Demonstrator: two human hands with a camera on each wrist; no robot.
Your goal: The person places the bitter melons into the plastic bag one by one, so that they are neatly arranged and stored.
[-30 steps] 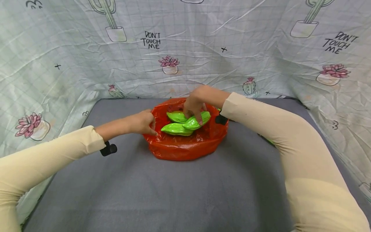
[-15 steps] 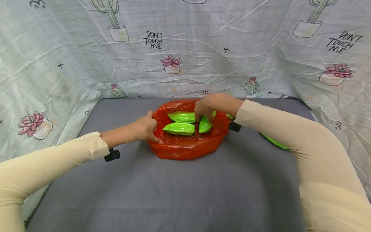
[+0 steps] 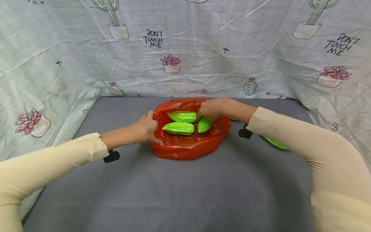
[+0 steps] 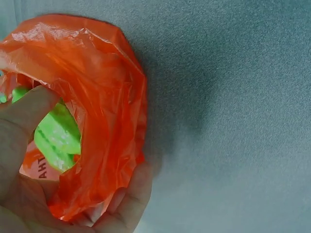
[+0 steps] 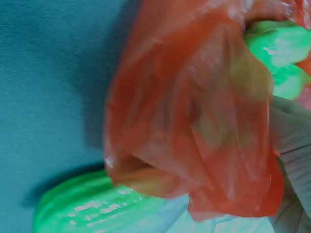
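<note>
A red plastic bag (image 3: 185,152) sits on the grey table with its mouth spread wide. Inside lie two glossy green ridged gourds, the rear gourd (image 3: 182,117) and the front gourd (image 3: 178,128), side by side. My left hand (image 3: 142,129) grips the bag's left rim, thumb inside and fingers outside in the left wrist view. Reaching in from the right, my right hand (image 3: 217,109) holds a third green gourd (image 3: 204,125), which stands crosswise beside the other two. That hand hides the gourd's far end, and the bag's wall covers much of the work in the right wrist view.
Right of the bag, another green gourd (image 3: 274,142) lies on the table (image 3: 179,193), partly behind the right sleeve (image 3: 290,132). A bit of green shows behind the right wrist. A patterned cloth (image 3: 197,64) hangs round the back and sides.
My right hand has moved the third gourd from atop the other two to their right, turning it crosswise and lowering it. My left hand still grips the bag's rim.
</note>
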